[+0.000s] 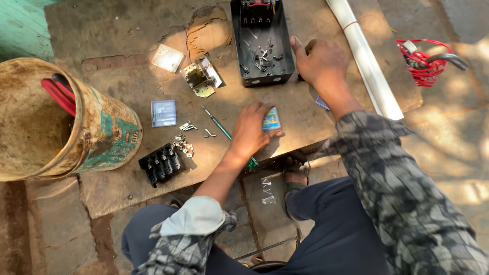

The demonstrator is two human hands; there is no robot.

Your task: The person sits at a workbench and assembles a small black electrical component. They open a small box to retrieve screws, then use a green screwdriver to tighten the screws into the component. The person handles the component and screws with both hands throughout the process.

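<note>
Just below the black metal box (262, 48), the left hand (250, 130) lies with fingers (265, 109) curled over a small blue packet (271, 120) on the worktop (127, 76). Beside the box's right wall, the right hand (321, 62) rests, fingers bent under, holding nothing visible. A green screwdriver (220, 127) lies left of the packet.

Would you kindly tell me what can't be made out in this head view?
- Small blue pack: mostly covered by the left hand.
- Black metal box: top cut off by the frame edge; loose screws inside too small to tell apart.
- Whatever lies under the right hand: hidden.
- Bucket contents: in shadow.
</note>
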